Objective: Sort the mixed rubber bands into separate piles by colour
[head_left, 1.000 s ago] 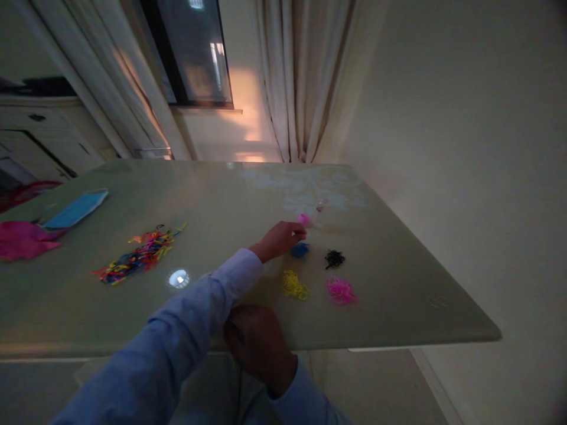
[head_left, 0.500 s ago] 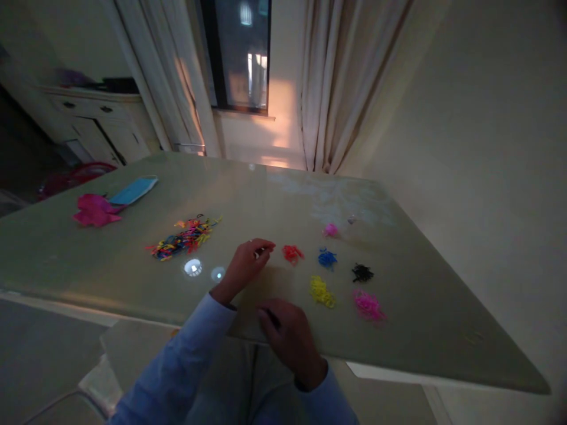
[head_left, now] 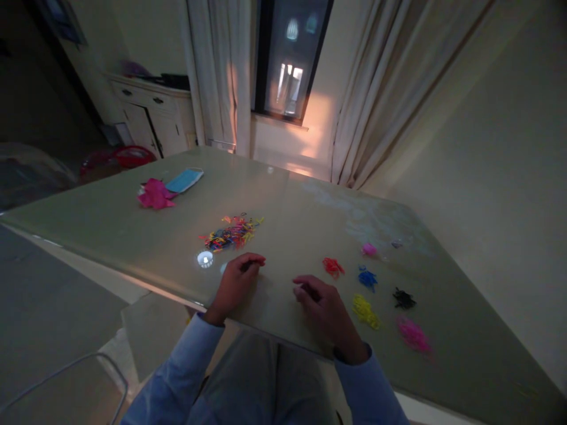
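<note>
I rest both forearms toward the near edge of the table [head_left: 292, 200], my two hands apart. My left hand [head_left: 237, 282] is just on my side of a mixed heap of thin coloured bands [head_left: 231, 234]; its fingers curl toward the thumb, and I cannot tell whether they pinch anything. The fingers of my right hand [head_left: 322, 304] are loosely bent, the thumb a little away from the index finger, and I see nothing in them. This hand is near the red heap [head_left: 333, 267], not touching it. To the right of that lie the blue heap [head_left: 367, 277] and the black heap [head_left: 404, 298]; closer to me sit the yellow heap [head_left: 365, 311] and the pink heap [head_left: 413, 334]. A small pink clump [head_left: 368, 249] lies beyond the blue one. Farther left, a crumpled pink piece [head_left: 156, 194] lies beside a light-blue mask [head_left: 183, 180].
</note>
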`<state>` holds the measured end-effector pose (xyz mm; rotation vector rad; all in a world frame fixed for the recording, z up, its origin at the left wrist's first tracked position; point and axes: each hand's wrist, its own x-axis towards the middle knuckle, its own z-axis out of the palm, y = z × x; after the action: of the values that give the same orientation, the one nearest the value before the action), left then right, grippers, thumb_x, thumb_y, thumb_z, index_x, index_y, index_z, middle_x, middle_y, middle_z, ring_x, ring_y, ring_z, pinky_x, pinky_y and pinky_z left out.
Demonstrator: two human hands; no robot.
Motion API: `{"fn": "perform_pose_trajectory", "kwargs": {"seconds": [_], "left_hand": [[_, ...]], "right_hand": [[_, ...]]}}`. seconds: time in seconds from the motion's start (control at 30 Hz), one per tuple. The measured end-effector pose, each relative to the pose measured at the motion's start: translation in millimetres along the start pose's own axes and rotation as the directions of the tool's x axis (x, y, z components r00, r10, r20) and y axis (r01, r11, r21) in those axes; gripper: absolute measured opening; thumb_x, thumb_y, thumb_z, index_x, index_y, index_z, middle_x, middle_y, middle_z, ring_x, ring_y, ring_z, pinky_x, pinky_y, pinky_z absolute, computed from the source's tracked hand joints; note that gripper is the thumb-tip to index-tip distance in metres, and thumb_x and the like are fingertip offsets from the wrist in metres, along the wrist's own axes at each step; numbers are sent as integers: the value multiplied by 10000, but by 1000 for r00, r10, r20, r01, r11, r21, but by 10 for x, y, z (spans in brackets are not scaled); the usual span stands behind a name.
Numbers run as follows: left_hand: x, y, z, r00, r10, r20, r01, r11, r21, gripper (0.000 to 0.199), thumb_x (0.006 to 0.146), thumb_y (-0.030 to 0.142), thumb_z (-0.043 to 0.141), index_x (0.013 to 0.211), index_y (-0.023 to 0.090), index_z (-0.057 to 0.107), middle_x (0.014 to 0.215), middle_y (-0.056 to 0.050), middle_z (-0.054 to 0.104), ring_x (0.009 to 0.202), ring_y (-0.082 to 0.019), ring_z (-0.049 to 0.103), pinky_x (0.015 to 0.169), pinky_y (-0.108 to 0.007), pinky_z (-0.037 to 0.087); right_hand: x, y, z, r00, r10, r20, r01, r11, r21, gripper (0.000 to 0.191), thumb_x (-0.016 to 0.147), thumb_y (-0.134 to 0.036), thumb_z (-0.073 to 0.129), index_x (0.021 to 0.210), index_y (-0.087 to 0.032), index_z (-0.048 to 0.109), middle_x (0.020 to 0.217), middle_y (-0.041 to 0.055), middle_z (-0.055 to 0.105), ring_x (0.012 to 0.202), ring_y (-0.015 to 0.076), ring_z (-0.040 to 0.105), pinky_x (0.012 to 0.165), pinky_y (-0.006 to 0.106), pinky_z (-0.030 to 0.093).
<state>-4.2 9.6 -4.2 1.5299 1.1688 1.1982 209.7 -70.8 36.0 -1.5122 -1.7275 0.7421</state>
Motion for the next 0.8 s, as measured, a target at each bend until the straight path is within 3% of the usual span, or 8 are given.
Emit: {"fn": "perform_pose_trajectory", "kwargs": {"seconds": [0.1, 0.17, 0.23, 0.37, 0.47, 0.63, 0.8], "left_hand": [[-9, 8, 0, 1000, -14, -17, 12, 995, -99, 174, 779, 280, 578, 849, 198, 714, 831, -43, 746, 743, -178, 667, 692, -295, 537], [-16, 9, 4, 1000, -16, -16, 13, 990, -140, 170, 778, 265, 577, 845, 196, 717, 823, -36, 742, 729, -170, 659, 686, -288, 531], [-20, 6, 9, 1000, -18, -20, 15, 987, -163, 166, 776, 246, 574, 837, 194, 719, 825, -30, 741, 748, -168, 661, 704, -287, 528], [-22, 1, 26, 999, -22, -49, 11, 980, -199, 175, 771, 229, 569, 835, 186, 727, 818, -29, 743, 775, -169, 671, 722, -279, 524], [-23, 1, 41, 998, -19, -61, 5, 974, -227, 178, 767, 227, 564, 824, 183, 727, 798, -27, 742, 749, -162, 671, 712, -272, 523], [-24, -5, 51, 998, -14, -62, -2, 966, -259, 169, 770, 229, 566, 814, 186, 723, 800, -32, 744, 766, -165, 679, 728, -274, 529], [-24, -10, 52, 997, -19, -69, 1, 967, -254, 173, 772, 225, 563, 814, 188, 727, 793, -30, 739, 759, -162, 677, 714, -267, 524]], "right_hand": [[493, -204, 143, 996, -80, 46, 83, 995, -58, 270, 903, -275, 577, 1129, -160, 668, 795, 11, 705, 640, 124, 624, 620, 222, 472], [887, -289, 290, 991, -118, 66, 130, 966, -222, 279, 903, -232, 577, 1158, -146, 652, 907, 38, 716, 744, 130, 647, 699, 225, 489], [1275, -323, 453, 984, -117, 135, 169, 854, -492, 306, 914, -184, 551, 1206, -139, 627, 1044, 65, 704, 878, 136, 647, 802, 225, 485], [1859, -284, 707, 980, -62, 192, 170, 766, -620, 352, 916, -133, 514, 1252, -158, 617, 1159, 107, 667, 1027, 184, 630, 898, 267, 466], [2078, -251, 794, 972, -11, 233, 175, 694, -699, 311, 953, -159, 459, 1188, -191, 661, 1159, 124, 657, 1006, 213, 649, 859, 295, 486], [2212, -261, 833, 954, 25, 298, 228, 587, -777, 325, 986, -173, 401, 1144, -184, 684, 1187, 163, 646, 1053, 260, 658, 863, 338, 498], [2258, -260, 832, 932, 17, 363, 292, 559, -776, 337, 997, -170, 374, 1156, -156, 672, 1228, 188, 637, 1108, 273, 641, 902, 354, 485]]}}
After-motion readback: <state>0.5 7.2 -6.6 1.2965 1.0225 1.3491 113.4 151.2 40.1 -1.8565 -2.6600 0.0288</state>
